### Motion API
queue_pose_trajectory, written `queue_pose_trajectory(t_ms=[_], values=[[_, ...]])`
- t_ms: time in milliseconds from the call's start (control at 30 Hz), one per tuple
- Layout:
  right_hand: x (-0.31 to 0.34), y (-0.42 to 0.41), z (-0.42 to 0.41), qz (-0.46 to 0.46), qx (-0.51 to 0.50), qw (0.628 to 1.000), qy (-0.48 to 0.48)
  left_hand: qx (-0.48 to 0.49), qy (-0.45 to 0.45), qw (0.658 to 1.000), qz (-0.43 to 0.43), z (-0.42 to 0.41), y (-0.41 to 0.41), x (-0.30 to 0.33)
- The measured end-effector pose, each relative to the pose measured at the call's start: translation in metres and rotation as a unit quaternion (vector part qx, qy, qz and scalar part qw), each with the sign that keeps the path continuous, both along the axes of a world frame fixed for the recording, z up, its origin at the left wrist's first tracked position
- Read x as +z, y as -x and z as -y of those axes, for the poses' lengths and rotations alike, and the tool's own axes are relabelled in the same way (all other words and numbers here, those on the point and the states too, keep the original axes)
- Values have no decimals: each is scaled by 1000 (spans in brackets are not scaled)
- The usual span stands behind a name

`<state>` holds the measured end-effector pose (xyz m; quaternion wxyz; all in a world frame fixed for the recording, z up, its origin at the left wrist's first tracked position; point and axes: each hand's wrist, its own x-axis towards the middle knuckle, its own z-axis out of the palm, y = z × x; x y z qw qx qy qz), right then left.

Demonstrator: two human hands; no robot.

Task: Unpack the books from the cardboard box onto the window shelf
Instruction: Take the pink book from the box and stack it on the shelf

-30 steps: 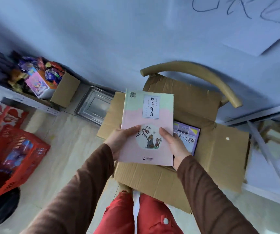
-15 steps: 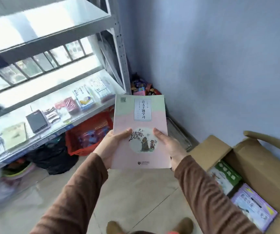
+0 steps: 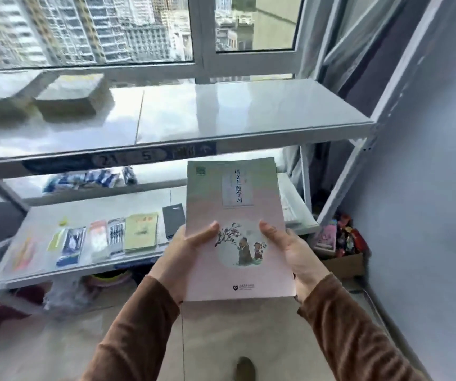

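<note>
Left hand (image 3: pixel 185 251) and right hand (image 3: pixel 290 251) both grip one book (image 3: pixel 235 229), thumbs lying on the front cover, fingers hidden beneath; the book is held face up in the air, in front of and below the top shelf edge. Cover: green upper band, pink lower field, small illustration of two figures under a branch.

Window shelf (image 3: pixel 248 111), top level: grey, glossy, bare on its right half; two blurred flat stacks (image 3: pixel 72 94) sit at its left end. Lower shelf (image 3: pixel 39 215): a row of flat packets and booklets (image 3: pixel 105 237) laid side by side, one dark item (image 3: pixel 173 220) just beside the left hand. Floor corner at right: a small cardboard box (image 3: pixel 345 264) holding mixed colourful items, contents too blurred to identify.
</note>
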<state>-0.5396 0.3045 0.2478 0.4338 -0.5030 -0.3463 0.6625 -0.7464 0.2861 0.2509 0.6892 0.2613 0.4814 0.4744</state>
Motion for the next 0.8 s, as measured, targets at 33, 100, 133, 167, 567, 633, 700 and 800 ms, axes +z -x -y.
queue_pose_trajectory(t_ms=[33,100,133,167,567,633,700,800], values=[[5,10,-17,0,7,1000,-13,16,-12,1000,-1,-13,10,4],[15,28,-53,0,17,1000,-27,51,-35,998,-13,-41,27,15],[22,38,-71,-17,28,999,-31,65,-45,997,-18,-54,36,22],[28,48,-88,-42,36,998,-34,77,-51,996,-20,-67,45,29],[86,176,-255,-120,113,981,-103,136,-156,978,-40,-207,169,88],[90,195,-277,-128,118,974,-144,133,-199,969,-62,-231,192,94],[91,211,-298,-123,118,968,-185,130,-238,959,-89,-255,215,99],[93,230,-327,-104,110,958,-243,103,-288,945,-115,-289,244,101]])
